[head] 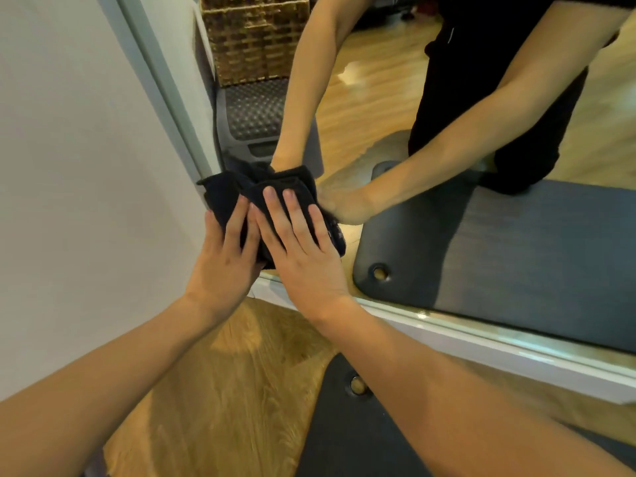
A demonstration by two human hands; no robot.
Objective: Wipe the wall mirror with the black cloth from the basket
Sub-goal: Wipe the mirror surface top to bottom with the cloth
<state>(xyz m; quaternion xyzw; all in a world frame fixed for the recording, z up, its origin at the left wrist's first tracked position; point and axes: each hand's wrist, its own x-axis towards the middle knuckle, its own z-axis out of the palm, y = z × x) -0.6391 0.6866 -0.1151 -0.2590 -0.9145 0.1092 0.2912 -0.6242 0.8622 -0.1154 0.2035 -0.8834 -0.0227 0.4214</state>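
The black cloth (pixel 234 192) is bunched against the lower left corner of the wall mirror (pixel 395 108). My left hand (pixel 223 256) and my right hand (pixel 299 249) lie side by side on it, fingers straight, pressing it flat to the glass. The mirror's pale frame (pixel 165 80) runs up on the left and along the bottom. In the glass I see the reflection of both arms and the cloth. The wicker basket (pixel 254 36) shows only as a reflection at the top.
A white wall (pixel 69 149) stands left of the mirror. A dark exercise mat (pixel 351 432) lies on the wooden floor (pixel 213 383) under my right arm, up against the mirror's base. A dark textured footrest (pixel 254 108) shows in the reflection.
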